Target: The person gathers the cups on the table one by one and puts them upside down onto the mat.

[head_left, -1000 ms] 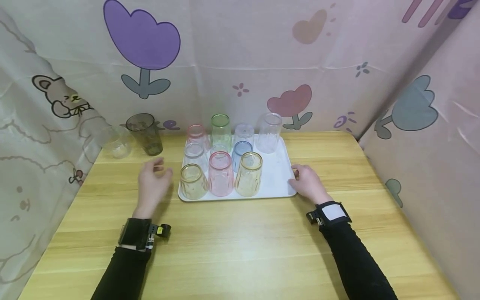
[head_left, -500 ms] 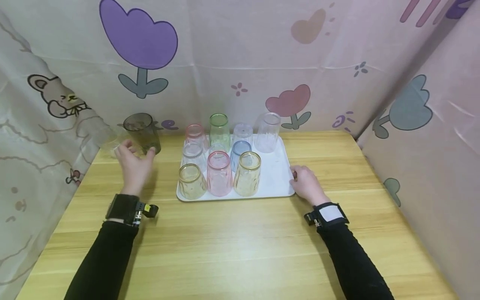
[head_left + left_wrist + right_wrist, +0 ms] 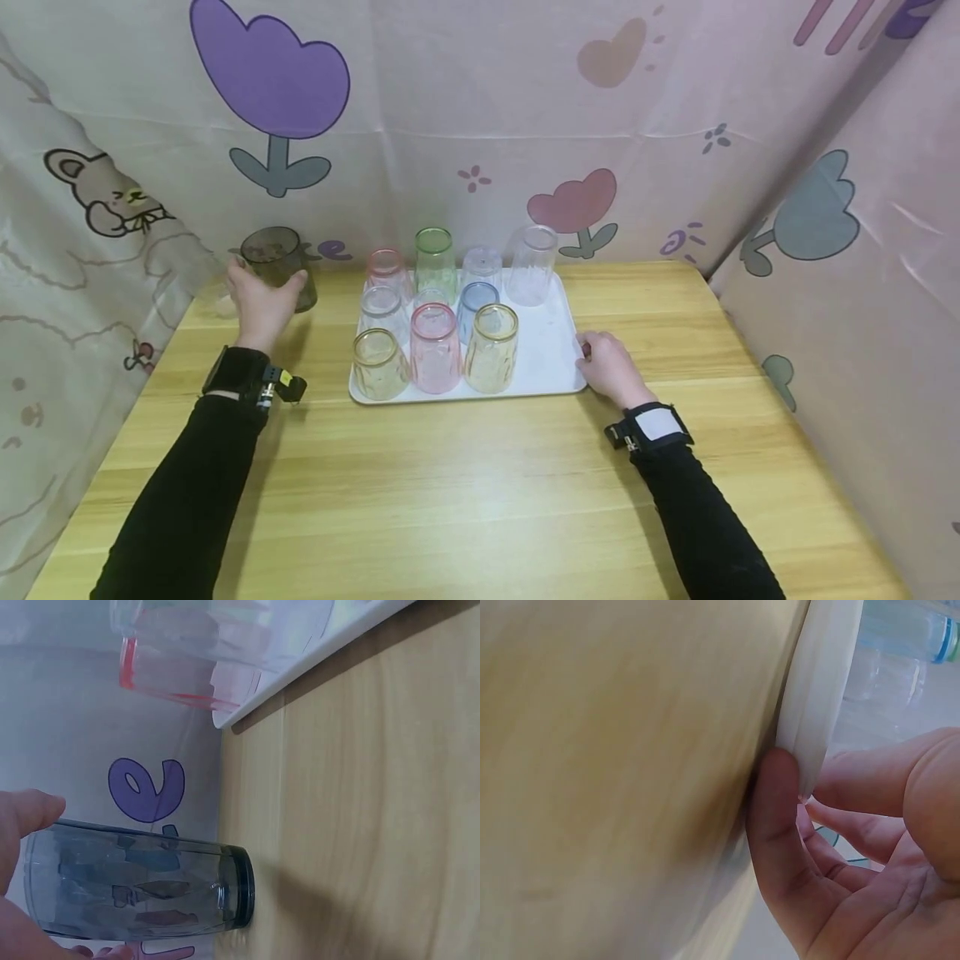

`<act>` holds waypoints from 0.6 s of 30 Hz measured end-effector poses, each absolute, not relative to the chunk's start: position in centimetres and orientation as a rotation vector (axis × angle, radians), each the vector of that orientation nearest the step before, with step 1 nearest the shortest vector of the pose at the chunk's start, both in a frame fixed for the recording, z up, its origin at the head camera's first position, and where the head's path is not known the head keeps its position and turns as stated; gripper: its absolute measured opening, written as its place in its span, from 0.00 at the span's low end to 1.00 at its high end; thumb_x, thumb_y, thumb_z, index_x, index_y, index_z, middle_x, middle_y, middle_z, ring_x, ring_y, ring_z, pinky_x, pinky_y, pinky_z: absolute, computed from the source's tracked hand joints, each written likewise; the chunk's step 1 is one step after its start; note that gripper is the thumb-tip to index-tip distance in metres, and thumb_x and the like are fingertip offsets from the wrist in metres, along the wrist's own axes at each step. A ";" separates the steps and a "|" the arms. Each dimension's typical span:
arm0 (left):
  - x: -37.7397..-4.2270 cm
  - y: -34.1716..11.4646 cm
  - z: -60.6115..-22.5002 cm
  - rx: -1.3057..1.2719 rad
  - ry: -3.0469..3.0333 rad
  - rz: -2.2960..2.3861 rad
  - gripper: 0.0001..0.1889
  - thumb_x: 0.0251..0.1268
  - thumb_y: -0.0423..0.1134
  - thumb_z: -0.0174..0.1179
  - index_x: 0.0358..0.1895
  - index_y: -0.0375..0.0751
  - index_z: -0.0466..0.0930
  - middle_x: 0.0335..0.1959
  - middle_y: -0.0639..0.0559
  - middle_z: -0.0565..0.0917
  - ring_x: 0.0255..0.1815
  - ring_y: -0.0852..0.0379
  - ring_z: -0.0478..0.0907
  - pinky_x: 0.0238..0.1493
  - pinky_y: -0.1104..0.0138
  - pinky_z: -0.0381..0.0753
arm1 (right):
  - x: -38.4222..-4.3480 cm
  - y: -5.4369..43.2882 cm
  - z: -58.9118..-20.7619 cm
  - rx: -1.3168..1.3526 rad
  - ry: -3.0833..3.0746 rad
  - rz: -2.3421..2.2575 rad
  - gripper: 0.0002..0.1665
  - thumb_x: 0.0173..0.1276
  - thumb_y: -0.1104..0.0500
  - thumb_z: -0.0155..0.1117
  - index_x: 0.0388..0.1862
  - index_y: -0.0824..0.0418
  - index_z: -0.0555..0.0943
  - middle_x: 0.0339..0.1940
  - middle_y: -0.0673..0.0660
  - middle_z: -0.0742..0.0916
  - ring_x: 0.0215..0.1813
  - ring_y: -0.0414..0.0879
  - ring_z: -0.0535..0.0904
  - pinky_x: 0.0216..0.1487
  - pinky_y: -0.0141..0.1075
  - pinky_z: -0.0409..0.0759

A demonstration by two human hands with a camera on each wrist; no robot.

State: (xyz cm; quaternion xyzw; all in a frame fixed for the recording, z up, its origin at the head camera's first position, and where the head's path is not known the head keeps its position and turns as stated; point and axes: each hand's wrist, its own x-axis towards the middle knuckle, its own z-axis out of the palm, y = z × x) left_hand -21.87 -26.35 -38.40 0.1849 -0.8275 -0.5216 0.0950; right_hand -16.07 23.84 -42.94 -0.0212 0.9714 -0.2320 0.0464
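Note:
A tall dark grey glass tumbler (image 3: 273, 254) stands upright at the back left of the table, its thick base on the wood in the left wrist view. My left hand (image 3: 260, 308) is around it, thumb on the right side and fingers on the left. Part of the fingers is hidden behind the glass. My right hand (image 3: 611, 367) pinches the right edge of a white tray (image 3: 551, 350), thumb and fingers on either side of its rim in the right wrist view. On the tray stand several glasses, among them a pink one (image 3: 437, 350), a blue one (image 3: 477, 312) and a green one (image 3: 435, 258).
A clear glass (image 3: 222, 302), hard to make out, stands left of the left hand. The tray's right part is bare white. Printed curtains (image 3: 420, 100) hang behind the table and along both sides. Wooden tabletop (image 3: 465, 492) stretches in front of the tray.
My left hand has moved left and back from beside the tray to the dark tumbler, and its thumb and fingers now surround it. My right hand stays at the tray edge.

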 end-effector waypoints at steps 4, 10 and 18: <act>-22.7 -26.4 -38.2 0.566 -2.440 -1.541 0.60 0.69 0.57 0.62 0.83 0.42 0.22 0.86 0.40 0.31 0.88 0.45 0.31 0.88 0.57 0.38 | -16.1 23.8 -42.9 -0.063 2.957 -0.727 0.29 0.69 0.70 0.62 0.68 0.77 0.73 0.49 0.69 0.83 0.49 0.57 0.77 0.54 0.51 0.81; -23.4 -26.6 -38.1 0.606 -2.439 -1.532 0.60 0.68 0.58 0.62 0.83 0.43 0.22 0.86 0.40 0.32 0.88 0.47 0.32 0.88 0.60 0.39 | -16.3 23.9 -43.0 -0.054 2.945 -0.741 0.30 0.69 0.69 0.62 0.69 0.76 0.72 0.52 0.70 0.84 0.53 0.59 0.79 0.60 0.54 0.82; -23.9 -26.8 -38.5 0.608 -2.463 -1.506 0.59 0.69 0.57 0.61 0.83 0.41 0.24 0.86 0.40 0.35 0.88 0.46 0.34 0.88 0.59 0.39 | -16.3 24.0 -43.1 -0.038 2.944 -0.731 0.29 0.70 0.69 0.62 0.69 0.76 0.73 0.52 0.70 0.84 0.52 0.58 0.78 0.59 0.54 0.82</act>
